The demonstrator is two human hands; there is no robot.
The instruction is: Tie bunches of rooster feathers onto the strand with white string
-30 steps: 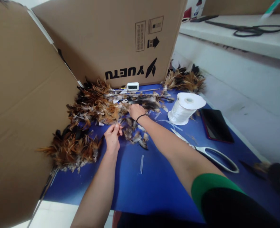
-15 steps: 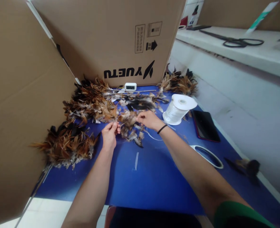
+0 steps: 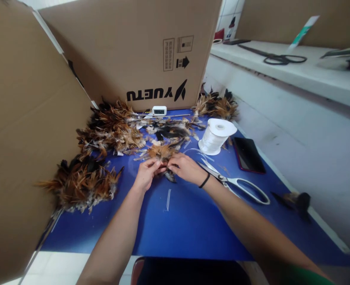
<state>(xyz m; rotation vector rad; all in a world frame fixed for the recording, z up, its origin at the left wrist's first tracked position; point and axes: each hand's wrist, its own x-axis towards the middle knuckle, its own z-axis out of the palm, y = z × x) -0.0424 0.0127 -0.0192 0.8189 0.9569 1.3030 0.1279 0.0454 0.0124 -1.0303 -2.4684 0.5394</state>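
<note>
Brown feather bunch (image 3: pixel 162 152) sits at the clock's centre, above the blue surface (image 3: pixel 177 229), pinched at its near edge between two bare hands. The left hand (image 3: pixel 146 174) has thumb and fingers pressed together on the quill side; the right hand (image 3: pixel 186 168) closes its grip on the same edge, fingertips almost meeting. Whether anything besides feathers lies between those fingertips is too small to tell.

Slippage looks the likeliest trouble: fine quills of uneven length could slide or fan out if either grip eases or the two pull apart. Squeezing too hard could bend the shafts.

At two o'clock, a white ribbon spool (image 3: pixel 218 136) stands upright, a thin pale strand (image 3: pixel 191 149) curling off beside it toward the hands; a snag there could tug the spool over. White-handled scissors (image 3: pixel 225 180) lie at four o'clock, just beside the right wrist and partly hidden by the forearm, where a careless sweep could knock them or graze skin on the blades.

Loose feathers (image 3: pixel 175 130) litter the surface at twelve, near enough to cling to the held bunch or be swept in by a sleeve. Fuller piles rest at ten (image 3: pixel 109 128) and nine (image 3: pixel 85 184), and a sudden draught could scatter their lighter plumes.
</note>
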